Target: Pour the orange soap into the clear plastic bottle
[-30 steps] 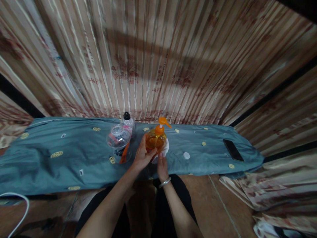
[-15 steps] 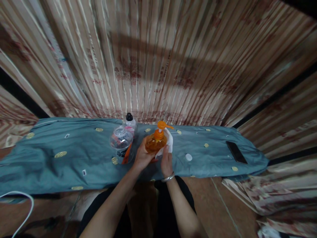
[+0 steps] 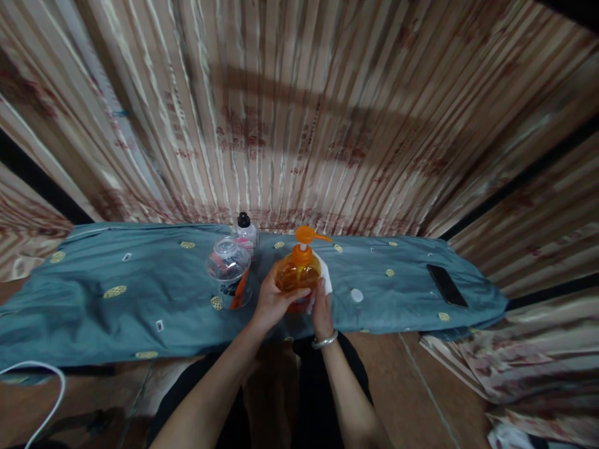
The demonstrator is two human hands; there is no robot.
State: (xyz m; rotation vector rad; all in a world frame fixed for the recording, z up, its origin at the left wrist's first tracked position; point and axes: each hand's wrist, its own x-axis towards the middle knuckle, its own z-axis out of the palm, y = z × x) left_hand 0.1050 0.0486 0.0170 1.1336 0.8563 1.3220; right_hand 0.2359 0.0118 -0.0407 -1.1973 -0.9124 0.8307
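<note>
An amber pump bottle (image 3: 294, 274) with an orange pump head stands nearly upright in front of me. My left hand (image 3: 272, 298) is wrapped round its left side, thumb across the front. My right hand (image 3: 322, 312) is on the bottle's lower right side, closed on a white cloth or tissue (image 3: 324, 269) that lies against the bottle. Part of the cloth is hidden behind the bottle and my fingers. Left of the bottle stands a clear plastic cup with a domed lid (image 3: 229, 274).
Behind the cup is a clear bottle with a black cap (image 3: 244, 232). A white round lid (image 3: 356, 295) and a black phone (image 3: 447, 285) lie to the right on the teal cloth cover (image 3: 140, 268). A curtain (image 3: 281, 125) hangs behind; a white cable (image 3: 58, 386) loops at lower left.
The pump bottle has turned a little and looks more upright. My right hand, with the white cloth, has shifted slightly right and down along its side; the left thumb now lies across the front.
</note>
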